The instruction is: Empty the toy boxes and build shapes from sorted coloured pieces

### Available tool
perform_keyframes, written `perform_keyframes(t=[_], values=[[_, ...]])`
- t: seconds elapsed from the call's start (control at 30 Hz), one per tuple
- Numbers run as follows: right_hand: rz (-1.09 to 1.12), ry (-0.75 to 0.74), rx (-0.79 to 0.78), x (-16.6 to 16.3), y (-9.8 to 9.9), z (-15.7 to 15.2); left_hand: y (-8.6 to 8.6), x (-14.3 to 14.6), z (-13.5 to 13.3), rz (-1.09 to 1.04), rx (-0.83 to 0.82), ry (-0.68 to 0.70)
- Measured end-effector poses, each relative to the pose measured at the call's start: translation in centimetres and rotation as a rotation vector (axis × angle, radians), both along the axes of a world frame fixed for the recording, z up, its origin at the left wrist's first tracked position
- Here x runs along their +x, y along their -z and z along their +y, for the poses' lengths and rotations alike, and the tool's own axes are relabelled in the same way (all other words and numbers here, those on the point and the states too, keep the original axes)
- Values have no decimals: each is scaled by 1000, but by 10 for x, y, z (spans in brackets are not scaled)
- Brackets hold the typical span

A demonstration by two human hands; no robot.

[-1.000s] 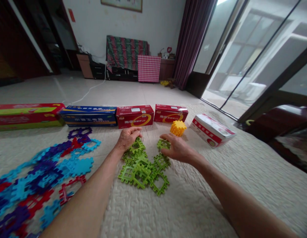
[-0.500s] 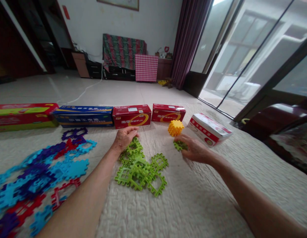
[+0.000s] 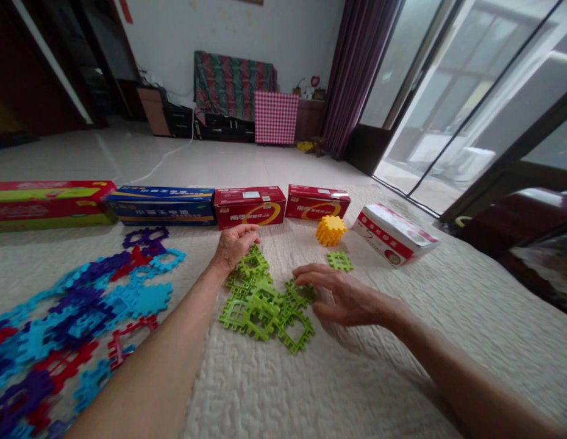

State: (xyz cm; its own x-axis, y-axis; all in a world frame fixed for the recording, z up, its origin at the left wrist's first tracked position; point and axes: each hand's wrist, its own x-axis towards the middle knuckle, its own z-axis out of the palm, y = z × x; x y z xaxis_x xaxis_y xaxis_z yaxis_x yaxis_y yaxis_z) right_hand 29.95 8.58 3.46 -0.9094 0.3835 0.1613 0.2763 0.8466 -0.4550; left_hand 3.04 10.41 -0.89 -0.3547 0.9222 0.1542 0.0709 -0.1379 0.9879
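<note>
A loose pile of lime-green interlocking plastic tiles (image 3: 260, 308) lies on the quilt in front of me. My left hand (image 3: 235, 247) rests at the pile's far edge, its fingers curled over the top tile. I cannot tell whether it grips that tile. My right hand (image 3: 342, 299) hovers at the pile's right side with its fingers spread, the fingertips on a green tile (image 3: 302, 291). One small green tile (image 3: 339, 261) lies apart, to the right of the pile. Just beyond it sits a yellow knobbly cube of snap pieces (image 3: 331, 230), which neither hand touches.
Blue, purple and red tiles (image 3: 82, 317) spread over the cream quilt (image 3: 379, 378) at left. Along the far side stand a green-and-red box (image 3: 50, 206), a blue box (image 3: 161, 206) and red boxes (image 3: 249, 207). A white-and-red box (image 3: 395, 235) lies tilted at right.
My right hand has let go of the small green tile, leaving it on the quilt, and moved left and nearer to me, over the pile. My left hand has barely moved.
</note>
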Motion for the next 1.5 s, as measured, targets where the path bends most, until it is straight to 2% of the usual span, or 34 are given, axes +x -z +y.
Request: perform_keyframes(t=[0.13, 0.3, 0.4, 0.53, 0.83, 1.0, 1.13, 1.27, 1.4, 1.5], values=[[39, -10, -14, -5, 4, -2, 1, -1, 1, 0, 0, 8], [59, 274, -51, -2, 9, 5, 1, -1, 1, 10, -6, 1], [53, 339, -13, -2, 14, 8, 2, -1, 1, 8, -2, 5], [72, 325, 86, -2, 16, 7, 2, -1, 2, 8, 1, 7], [-98, 317, 217, -8, 11, 2, 5, -3, 1, 41, 4, 15], [-49, 371, 235, 18, 2, 23, 4, -3, 1, 34, -6, 15], [-108, 457, 218, 41, -3, 42, 3, -2, 1, 24, 2, 16], [-162, 455, 212, 49, -1, 49, 4, -2, 1, 14, 0, 8], [-59, 410, 231, 34, -4, 35, 5, -3, 2, 10, -2, 3], [38, 275, 123, 12, -11, 8, 6, -4, 2, 11, 8, -3]])
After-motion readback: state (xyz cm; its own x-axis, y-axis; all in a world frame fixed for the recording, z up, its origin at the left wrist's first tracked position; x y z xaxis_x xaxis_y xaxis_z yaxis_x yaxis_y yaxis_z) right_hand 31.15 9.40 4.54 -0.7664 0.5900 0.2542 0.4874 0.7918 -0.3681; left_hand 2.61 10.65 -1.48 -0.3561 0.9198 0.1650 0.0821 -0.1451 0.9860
